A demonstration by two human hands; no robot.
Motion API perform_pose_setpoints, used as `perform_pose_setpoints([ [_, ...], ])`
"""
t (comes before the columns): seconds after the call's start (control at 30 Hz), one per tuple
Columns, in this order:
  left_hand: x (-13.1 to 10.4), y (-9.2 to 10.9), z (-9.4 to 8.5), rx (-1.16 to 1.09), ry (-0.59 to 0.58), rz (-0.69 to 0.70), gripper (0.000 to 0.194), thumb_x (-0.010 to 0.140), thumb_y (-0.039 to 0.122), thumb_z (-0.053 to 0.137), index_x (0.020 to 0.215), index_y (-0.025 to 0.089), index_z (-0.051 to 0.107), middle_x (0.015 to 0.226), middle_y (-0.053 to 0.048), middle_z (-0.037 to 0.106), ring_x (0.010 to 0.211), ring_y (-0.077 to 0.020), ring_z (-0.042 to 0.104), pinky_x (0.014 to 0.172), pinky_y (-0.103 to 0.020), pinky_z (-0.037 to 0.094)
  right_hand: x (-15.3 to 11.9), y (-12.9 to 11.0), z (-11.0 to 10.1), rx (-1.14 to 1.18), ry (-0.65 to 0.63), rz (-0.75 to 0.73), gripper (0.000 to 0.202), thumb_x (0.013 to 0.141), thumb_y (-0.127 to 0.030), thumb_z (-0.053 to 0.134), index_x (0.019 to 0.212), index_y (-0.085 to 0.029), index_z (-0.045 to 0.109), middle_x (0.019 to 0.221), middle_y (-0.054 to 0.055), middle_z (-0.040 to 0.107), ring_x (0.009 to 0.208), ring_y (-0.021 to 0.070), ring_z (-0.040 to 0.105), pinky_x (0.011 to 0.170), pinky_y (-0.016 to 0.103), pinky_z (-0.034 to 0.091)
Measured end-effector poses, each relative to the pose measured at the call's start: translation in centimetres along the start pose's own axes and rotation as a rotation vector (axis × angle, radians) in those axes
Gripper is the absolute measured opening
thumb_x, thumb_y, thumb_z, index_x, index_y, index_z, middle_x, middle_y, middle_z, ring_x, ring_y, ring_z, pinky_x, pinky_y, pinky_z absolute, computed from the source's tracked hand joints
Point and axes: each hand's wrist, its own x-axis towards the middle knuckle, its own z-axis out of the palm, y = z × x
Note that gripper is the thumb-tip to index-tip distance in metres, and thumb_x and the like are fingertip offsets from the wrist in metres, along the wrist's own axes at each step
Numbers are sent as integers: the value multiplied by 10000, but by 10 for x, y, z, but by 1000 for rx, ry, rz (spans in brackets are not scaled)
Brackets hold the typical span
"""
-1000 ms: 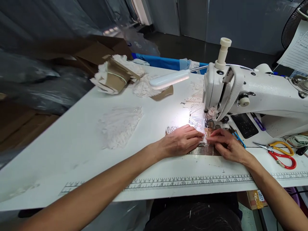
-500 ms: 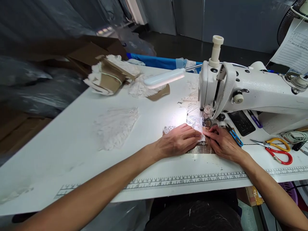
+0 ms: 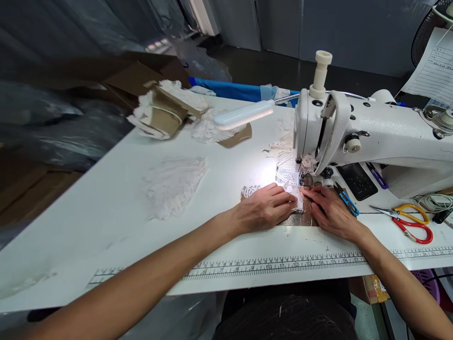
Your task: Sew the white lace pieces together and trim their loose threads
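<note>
At the sewing machine [image 3: 385, 134], the white lace [image 3: 289, 179] seems partly stitched, its near end unfinished, my left hand [image 3: 267, 206] flat on it, my right hand [image 3: 329, 208] by its edge, grip unclear.

The left hand [image 3: 267, 208] hides its own palm and part of the white lace [image 3: 296, 200]. The right hand [image 3: 331, 210] has its fingertips by the lace, perhaps touching it, but it is hard to be sure. The needle of the sewing machine [image 3: 382, 137] is too small to make out, and the right edge cuts the machine off. The fan [image 3: 419, 45] is cut off too and partly behind a paper [image 3: 430, 71], whose words are too tiny to read. Plastic bags [image 3: 81, 134] and brown boxes [image 3: 42, 189] on the left look blurry. The surface [image 3: 106, 203] hides some of a purple basket [image 3: 429, 283].
</note>
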Motion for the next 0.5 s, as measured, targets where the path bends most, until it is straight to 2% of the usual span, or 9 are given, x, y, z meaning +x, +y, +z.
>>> perform_pose_setpoints([
  [0.1, 1, 0, 0, -11, 22, 3, 194, 989, 121, 460, 862, 160, 602, 880, -50, 725, 666, -147, 573, 575, -295, 444, -2, 2, -4, 103, 16, -33, 469, 942, -107, 411, 1356, -253, 578, 1110, 101, 597, 1037, 223, 597, 928, 422, 530],
  [0.2, 1, 1, -1, -9, 21, -9, 195, 983, 126, 463, 853, 164, 604, 878, -43, 726, 652, -143, 561, 587, -294, 442, -4, 2, -3, 61, -4, -100, 412, 900, -95, 488, 1220, -260, 689, 1138, 101, 590, 1054, 232, 584, 936, 428, 522],
  [0.3, 1, 0, -4, -22, 30, -38, 173, 987, 287, 521, 904, 165, 612, 889, -44, 726, 680, -158, 579, 623, -318, 450, -5, 2, -1, 0, -3, -132, 375, 881, -101, 532, 1179, -232, 719, 1151, 120, 588, 1013, 239, 576, 922, 439, 524],
  [0.37, 0, -2, -6, -27, 29, -89, 267, 985, 409, 517, 958, 162, 615, 914, -58, 726, 708, -172, 591, 647, -337, 455, -5, 2, 0, -14, 3, -127, 375, 879, -102, 541, 1182, -235, 718, 1157, 116, 590, 1002, 235, 571, 922, 436, 523],
  [0.5, -3, -7, -6, -22, -15, -154, 315, 1027, 396, 413, 1037, 158, 620, 1020, -95, 721, 783, -184, 613, 681, -340, 473, -6, 2, 1, -44, 8, -115, 372, 882, -116, 546, 1181, -258, 716, 1150, 98, 586, 1004, 226, 562, 914, 422, 523],
])
